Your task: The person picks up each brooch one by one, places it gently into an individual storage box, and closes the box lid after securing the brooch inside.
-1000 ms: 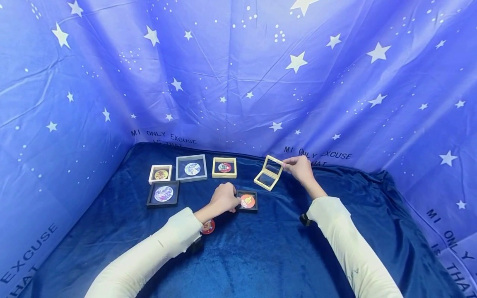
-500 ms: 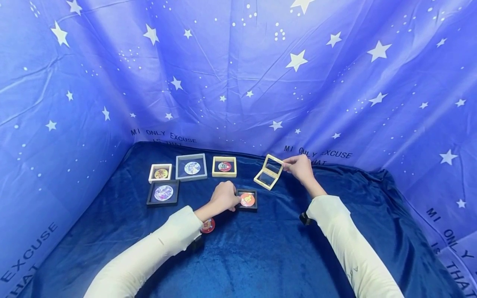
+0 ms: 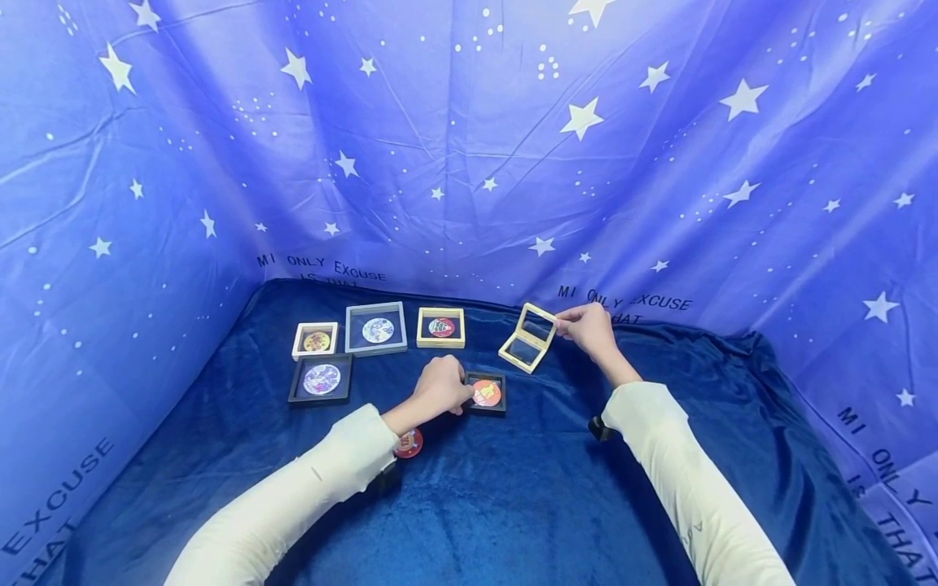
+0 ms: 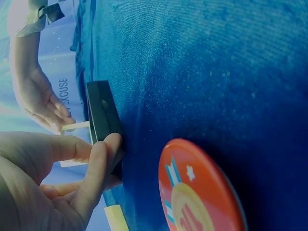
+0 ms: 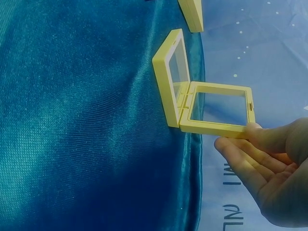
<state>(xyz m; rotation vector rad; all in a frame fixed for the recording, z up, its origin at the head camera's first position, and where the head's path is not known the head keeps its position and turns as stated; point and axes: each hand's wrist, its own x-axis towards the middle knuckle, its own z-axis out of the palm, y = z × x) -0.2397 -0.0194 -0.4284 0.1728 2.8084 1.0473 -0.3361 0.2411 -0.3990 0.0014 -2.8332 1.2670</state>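
My left hand pinches the left side of a small black display frame that lies on the blue cloth. Inside it shows a round orange badge with a yellow figure. In the left wrist view, thumb and fingers meet on the edge of this black frame. A cream-yellow display frame stands unfolded at its hinge, one half on the cloth and the other raised, with clear film in both halves. Thumb and fingertips of my right hand pinch the raised half's edge.
A loose red badge lies near my left wrist, partly hidden by the sleeve. Frames with badges stand at the back left: a cream one, a grey one, a yellow one and a black one. Starry curtains border the cloth.
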